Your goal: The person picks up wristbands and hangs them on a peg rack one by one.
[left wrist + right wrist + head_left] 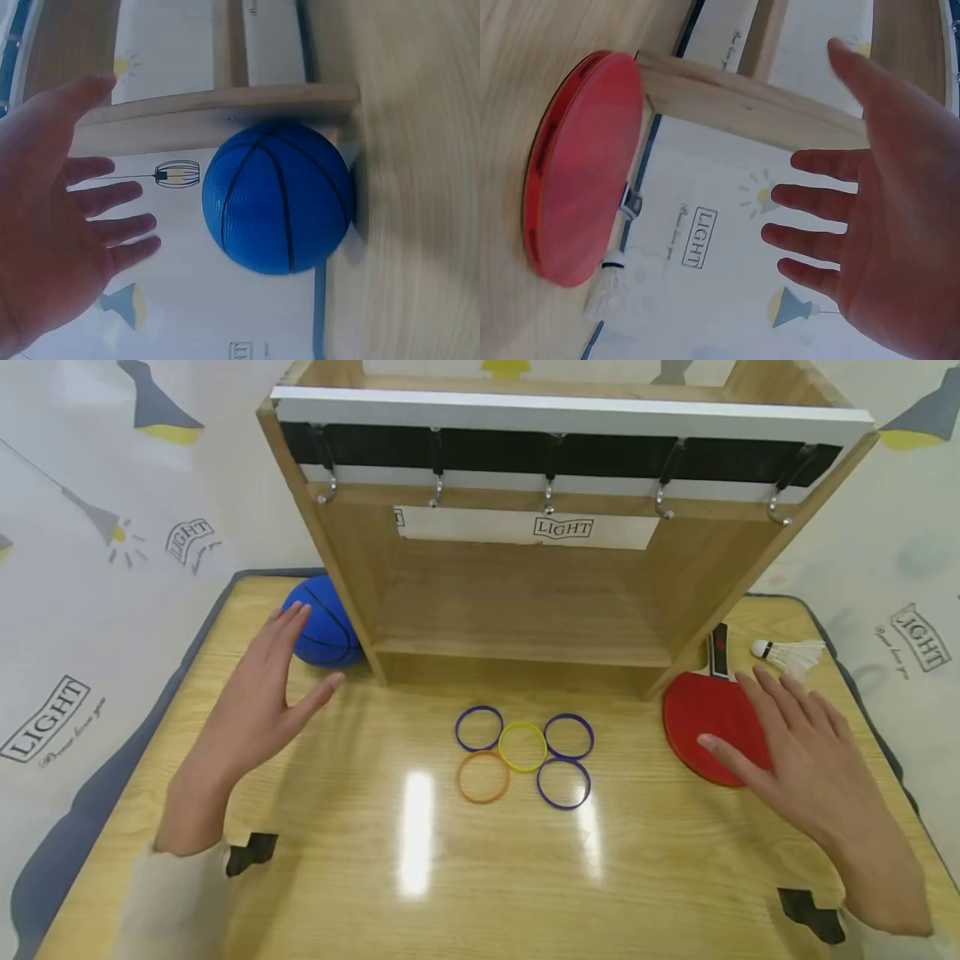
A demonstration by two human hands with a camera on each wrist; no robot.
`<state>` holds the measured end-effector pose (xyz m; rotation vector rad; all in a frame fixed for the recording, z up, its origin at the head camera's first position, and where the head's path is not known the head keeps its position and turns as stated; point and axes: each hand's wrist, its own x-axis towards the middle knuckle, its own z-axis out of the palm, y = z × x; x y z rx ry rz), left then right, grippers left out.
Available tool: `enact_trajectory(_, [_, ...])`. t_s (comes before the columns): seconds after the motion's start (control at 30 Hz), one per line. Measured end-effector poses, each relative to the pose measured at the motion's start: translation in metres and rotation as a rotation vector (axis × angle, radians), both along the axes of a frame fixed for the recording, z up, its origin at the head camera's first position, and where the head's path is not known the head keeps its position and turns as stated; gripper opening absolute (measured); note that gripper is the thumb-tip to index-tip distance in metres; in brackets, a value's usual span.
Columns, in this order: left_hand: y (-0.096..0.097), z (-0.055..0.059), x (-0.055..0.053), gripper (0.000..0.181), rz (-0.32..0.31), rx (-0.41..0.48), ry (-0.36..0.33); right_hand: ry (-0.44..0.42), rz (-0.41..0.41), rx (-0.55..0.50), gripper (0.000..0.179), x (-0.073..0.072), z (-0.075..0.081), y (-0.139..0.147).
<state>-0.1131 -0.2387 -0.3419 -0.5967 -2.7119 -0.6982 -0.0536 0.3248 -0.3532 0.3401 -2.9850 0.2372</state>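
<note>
My left hand (251, 710) hovers over the table's left side with its fingers straight, nearest to a blue ball with black seams (324, 625). In the left wrist view the ball (279, 199) rests on the table, apart from the fingers. On the other side my right hand (806, 760), fingers spread, overlaps a red table tennis paddle (705, 727) in the head view. The paddle (589, 172) lies flat, and nothing is in the palm. A white shuttlecock (791, 652) lies behind it. Between the hands are several rings: blue, a yellow one (522, 747) and an orange one (483, 777).
A wooden rack (525, 602) stands at the back middle, with several metal hooks (550, 497) along its top front bar. Black tape marks (252, 853) stick to the table near each wrist. Printed cloth (90, 635) surrounds the wooden table (480, 893).
</note>
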Motion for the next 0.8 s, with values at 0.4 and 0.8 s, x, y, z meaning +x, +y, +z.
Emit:
enact_trajectory(0.4, [0.045, 0.03, -0.033, 0.055, 0.014, 0.562, -0.031, 0.027, 0.235, -0.066, 0.045, -0.014, 0.023, -0.065])
enact_trajectory(0.8, [0.061, 0.027, -0.03, 0.047, 0.087, 0.645, 0.001, -0.234, 0.182, -0.1, 0.038, -0.047, -0.004, -0.108])
